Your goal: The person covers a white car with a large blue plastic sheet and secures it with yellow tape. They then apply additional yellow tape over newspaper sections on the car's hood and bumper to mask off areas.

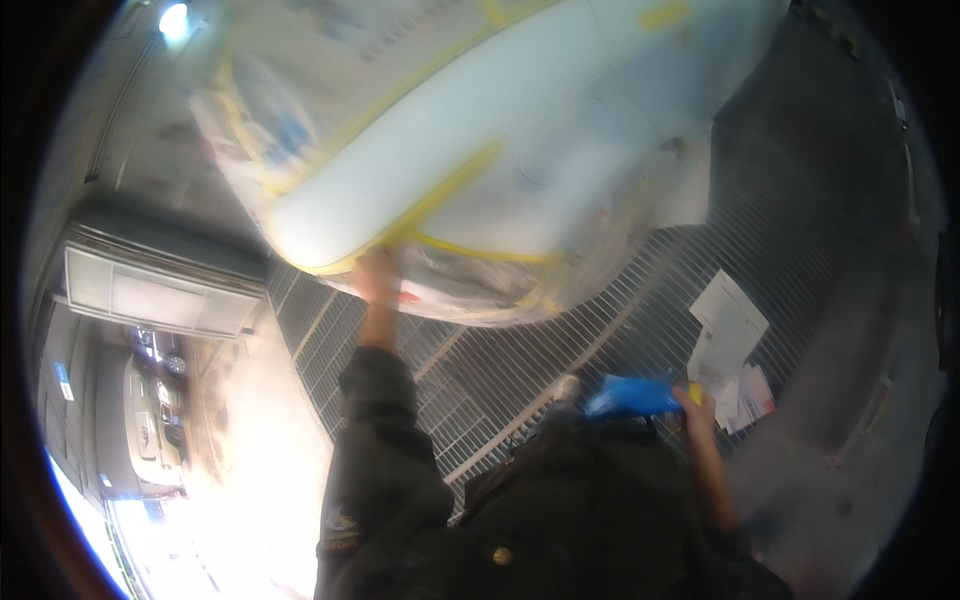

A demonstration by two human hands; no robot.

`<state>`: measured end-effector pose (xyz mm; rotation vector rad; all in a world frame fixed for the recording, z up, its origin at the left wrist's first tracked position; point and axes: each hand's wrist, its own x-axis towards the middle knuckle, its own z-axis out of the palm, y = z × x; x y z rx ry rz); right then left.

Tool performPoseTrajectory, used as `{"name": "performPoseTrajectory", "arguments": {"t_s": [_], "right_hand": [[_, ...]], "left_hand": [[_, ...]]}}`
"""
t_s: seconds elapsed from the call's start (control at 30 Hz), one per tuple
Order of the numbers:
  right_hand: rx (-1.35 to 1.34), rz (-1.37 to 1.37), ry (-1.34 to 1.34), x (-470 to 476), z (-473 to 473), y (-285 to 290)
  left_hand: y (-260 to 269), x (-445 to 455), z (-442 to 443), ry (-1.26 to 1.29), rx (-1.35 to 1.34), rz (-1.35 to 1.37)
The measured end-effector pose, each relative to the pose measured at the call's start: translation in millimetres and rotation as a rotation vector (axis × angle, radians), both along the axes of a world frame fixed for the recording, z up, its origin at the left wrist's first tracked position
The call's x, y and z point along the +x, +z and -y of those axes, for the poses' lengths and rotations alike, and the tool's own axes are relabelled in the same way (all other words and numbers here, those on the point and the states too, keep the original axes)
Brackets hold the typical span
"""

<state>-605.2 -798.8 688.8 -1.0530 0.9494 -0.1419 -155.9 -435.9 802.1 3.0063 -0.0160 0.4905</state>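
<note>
A pale vehicle body (480, 142) fills the upper middle, its bare panels bordered by yellow masking tape (439, 199) and wrapped elsewhere in masking sheeting (472, 281). My left hand (379, 274) reaches out to the taped lower edge and touches it where strips of tape meet. Blur hides whether its fingers pinch anything. Close to my body, my right hand (697, 409) grips a crumpled blue sheet or cloth (634, 396). A small yellow object (695, 393), perhaps a tape roll, shows at the same hand.
Metal floor grating (517, 375) runs beneath the vehicle. Loose paper sheets (727, 322) lie on it at the right. One shoe (568, 387) shows below me. A raised door panel (161, 289) and parked vehicles (154, 427) stand toward the bright left side.
</note>
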Motion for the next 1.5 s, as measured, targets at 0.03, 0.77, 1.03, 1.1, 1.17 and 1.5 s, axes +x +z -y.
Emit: {"name": "performPoseTrajectory", "arguments": {"t_s": [0.03,0.77,1.03,1.1,1.17,1.5], "right_hand": [[0.0,0.006,-0.012,-0.2,1.9,-4.2],[0.058,-0.074,-1.106,-116.4,90.0,-60.9],[0.162,0.329,-1.894,-311.2,125.2,-105.2],[0.242,0.39,-2.079,-340.3,154.1,-80.3],[0.181,0.479,-2.08,-352.2,198.5,-64.7],[0.07,0.702,-1.858,-411.0,420.3,-80.6]], "left_hand": [[-1.0,2.6,-3.3,-0.006,0.032,-0.001],[-156.8,-133.6,31.8,-0.573,-0.029,-0.569],[-172.4,-185.6,117.3,-0.953,-0.269,-0.648],[-157.1,-179.9,136.6,-0.962,-0.263,-0.688],[-143.5,-180.1,134.3,-0.855,-0.408,-0.704],[-169.8,-204.7,36.6,-0.398,0.049,-0.759]]}}
